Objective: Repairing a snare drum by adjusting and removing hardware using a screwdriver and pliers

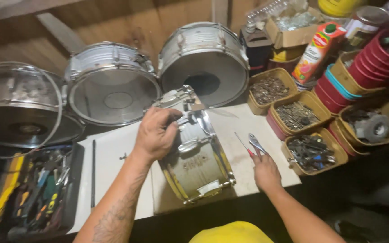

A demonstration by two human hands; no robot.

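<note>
**Snare drum on the workbench, both hands engaged**

The white workbench (113, 153) occupies the centre of the view. Three silver drums (111, 83) stand on edge against the wooden wall, from 10 to 12 o'clock. A snare drum (196, 157) lies on its side at the centre of the bench, shell towards the camera.

An open toolbox (37, 189) of mixed hand tools sits at 8 o'clock. Shallow tan trays of metal parts (298, 114) are grouped at 2 to 3 o'clock, with a juice carton (318, 51) behind them at 1 o'clock.

The left hand (156, 132) grips the upper rim hardware of the snare drum, fingers curled closed around it. The right hand (265, 171), at 4 o'clock just beside the drum, rests on the bench with its fingers closing on the pliers (256, 144). A red-handled screwdriver (244, 145) lies touching the pliers.
</note>
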